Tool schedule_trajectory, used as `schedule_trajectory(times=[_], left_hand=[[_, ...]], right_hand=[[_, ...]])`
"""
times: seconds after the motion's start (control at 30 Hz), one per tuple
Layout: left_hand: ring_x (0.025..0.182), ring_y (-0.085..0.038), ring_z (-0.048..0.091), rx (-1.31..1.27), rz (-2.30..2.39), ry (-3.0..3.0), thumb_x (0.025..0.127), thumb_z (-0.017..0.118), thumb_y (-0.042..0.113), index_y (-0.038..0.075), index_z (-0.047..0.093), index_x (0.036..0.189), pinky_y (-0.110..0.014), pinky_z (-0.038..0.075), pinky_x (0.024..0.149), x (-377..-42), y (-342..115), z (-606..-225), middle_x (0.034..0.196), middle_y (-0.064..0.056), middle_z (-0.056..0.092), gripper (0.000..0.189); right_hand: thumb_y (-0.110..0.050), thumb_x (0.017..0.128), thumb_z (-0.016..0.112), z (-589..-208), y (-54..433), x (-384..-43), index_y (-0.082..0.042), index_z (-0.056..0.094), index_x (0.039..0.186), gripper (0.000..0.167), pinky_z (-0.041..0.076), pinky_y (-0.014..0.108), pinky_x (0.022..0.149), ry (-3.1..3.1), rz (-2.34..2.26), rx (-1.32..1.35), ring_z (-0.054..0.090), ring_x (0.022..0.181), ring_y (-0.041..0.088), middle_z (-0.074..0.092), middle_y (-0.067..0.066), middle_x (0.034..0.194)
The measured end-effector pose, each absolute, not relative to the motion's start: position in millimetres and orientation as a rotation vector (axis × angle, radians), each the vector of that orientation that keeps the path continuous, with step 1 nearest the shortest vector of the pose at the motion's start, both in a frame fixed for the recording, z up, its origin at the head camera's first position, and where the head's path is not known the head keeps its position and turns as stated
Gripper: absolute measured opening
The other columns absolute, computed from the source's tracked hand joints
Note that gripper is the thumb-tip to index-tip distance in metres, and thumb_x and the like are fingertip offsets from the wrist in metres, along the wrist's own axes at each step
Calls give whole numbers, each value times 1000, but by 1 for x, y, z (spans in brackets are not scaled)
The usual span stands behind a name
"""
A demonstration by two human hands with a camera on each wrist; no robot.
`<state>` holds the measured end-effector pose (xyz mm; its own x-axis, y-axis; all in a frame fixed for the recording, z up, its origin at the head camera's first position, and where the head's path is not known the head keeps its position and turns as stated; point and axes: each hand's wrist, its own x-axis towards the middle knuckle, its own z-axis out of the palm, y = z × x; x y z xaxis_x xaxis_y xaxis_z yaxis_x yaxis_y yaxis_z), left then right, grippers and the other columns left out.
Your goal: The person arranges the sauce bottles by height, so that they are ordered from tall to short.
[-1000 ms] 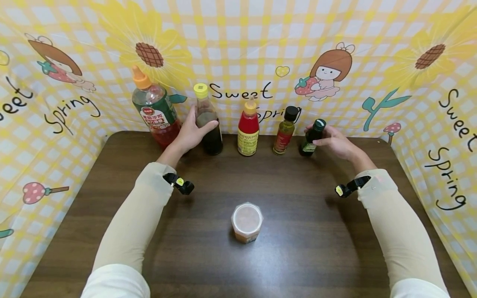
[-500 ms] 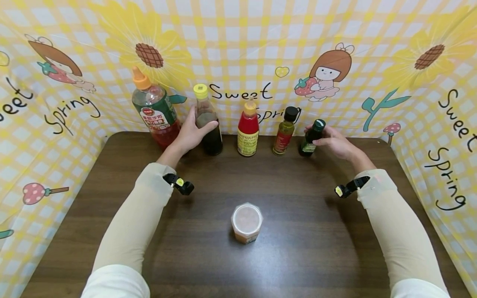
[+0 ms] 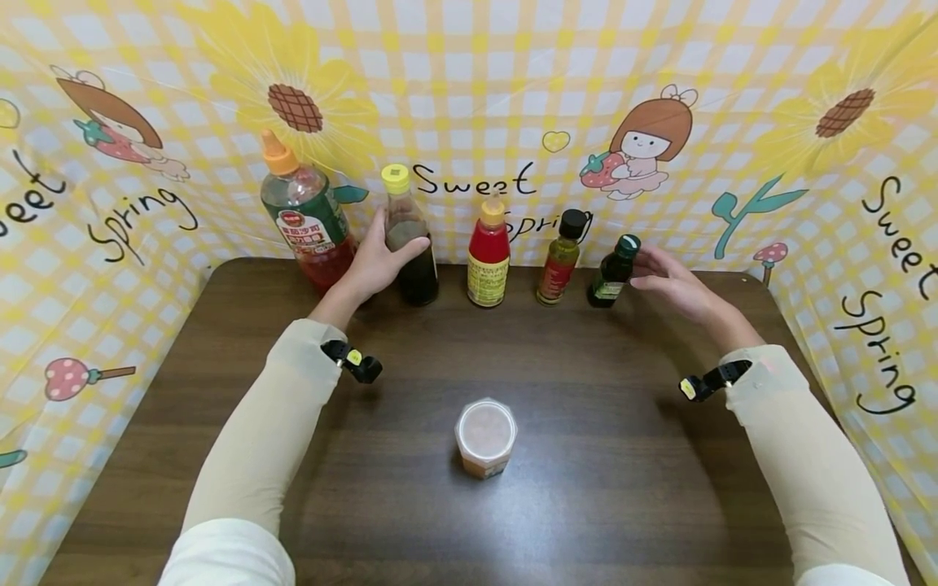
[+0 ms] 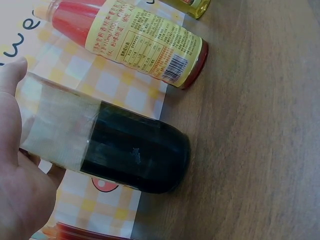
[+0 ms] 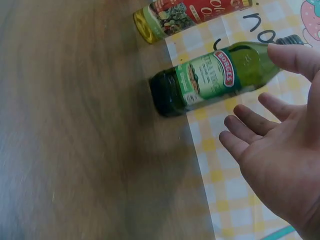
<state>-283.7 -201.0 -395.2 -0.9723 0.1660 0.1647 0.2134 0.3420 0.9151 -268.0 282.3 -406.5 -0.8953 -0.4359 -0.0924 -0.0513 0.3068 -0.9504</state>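
Observation:
My left hand (image 3: 375,262) holds a clear bottle of dark liquid (image 3: 418,281) with a yellow cap, thumb across its front and fingers behind. The left wrist view shows this bottle (image 4: 135,150) standing on the table, dark in its lower part. On the right, a small green olive oil bottle (image 3: 611,277) stands upright with a dark green cap. Beside it is my right hand (image 3: 681,290), fingers spread and relaxed, holding nothing. In the right wrist view the thumb overlaps the olive oil bottle's (image 5: 215,75) neck, while the other fingers are apart from it.
A large ketchup bottle (image 3: 311,232) stands left of my left hand. Between the hands are a red squeeze bottle (image 3: 488,268) and an oil bottle with a black cap (image 3: 558,268). A lidded cup (image 3: 486,435) sits nearer on the wooden table (image 3: 572,505). Checked cloth (image 3: 454,98) hangs behind.
My right hand has let go of the olive oil bottle and drawn back to the right, its fingers opening. The bottle stays in place. My left hand has not moved.

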Motion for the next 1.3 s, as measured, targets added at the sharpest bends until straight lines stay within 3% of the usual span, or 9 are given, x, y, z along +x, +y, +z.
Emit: schedule_trajectory(times=[0.13, 0.33, 0.47, 0.57, 0.73, 0.8, 1.1, 1.3], left_hand=[[141, -19, 39, -398, -1760, -2514, 98, 70, 30, 10, 33, 149, -46, 22, 120, -284, -200, -395, 144, -8, 49, 66], [141, -20, 39, -396, -1789, -2502, 99, 70, 25, 10, 32, 149, -46, 21, 120, -285, -200, -394, 144, -10, 49, 64], [143, -24, 37, -382, -1798, -2521, 100, 68, 19, 6, 31, 150, -47, 21, 120, -279, -195, -382, 147, -15, 46, 64], [144, -26, 36, -375, -1803, -2546, 100, 66, 16, 3, 30, 150, -48, 21, 120, -270, -190, -368, 147, -18, 46, 63], [143, -27, 36, -374, -1808, -2554, 101, 65, 16, 2, 30, 150, -48, 21, 120, -262, -188, -359, 147, -18, 46, 62], [143, -27, 36, -375, -1808, -2553, 101, 65, 15, 2, 30, 150, -48, 21, 120, -262, -188, -359, 147, -18, 46, 62], [143, -27, 37, -383, -1820, -2534, 101, 65, 12, 1, 30, 150, -48, 24, 119, -261, -189, -361, 147, -19, 46, 61], [142, -28, 38, -393, -1815, -2526, 100, 65, 11, 0, 31, 149, -47, 24, 119, -262, -191, -363, 145, -20, 47, 60]], right_hand=[[-8, 105, 52, -404, 297, -255, 0, 14, 161, 68, 40, 13, 96, 2263, -1569, -463, 24, 147, 44, 21, 30, 161], [-6, 105, 53, -397, 314, -236, -3, 17, 161, 66, 41, 13, 97, 2282, -1526, -542, 31, 147, 28, 23, 30, 160], [-4, 105, 53, -392, 320, -224, -7, 18, 162, 67, 39, 12, 100, 2290, -1490, -614, 28, 149, 28, 24, 26, 161], [-1, 103, 55, -387, 320, -215, -7, 20, 161, 68, 35, 11, 105, 2303, -1456, -672, 25, 150, 30, 28, 18, 161], [6, 99, 57, -381, 313, -198, -5, 24, 160, 70, 32, 12, 108, 2282, -1441, -787, 30, 148, 10, 34, -5, 158], [9, 97, 58, -380, 309, -192, -4, 24, 159, 72, 32, 12, 108, 2258, -1446, -847, 31, 146, 4, 34, -8, 158], [12, 91, 65, -380, 285, -173, -2, 25, 159, 81, 25, 15, 114, 2221, -1398, -1013, 29, 148, 6, 35, -5, 161], [3, 85, 77, -384, 265, -163, -3, 28, 159, 89, 24, 18, 116, 2187, -1384, -1134, 30, 149, 11, 36, 5, 162]])
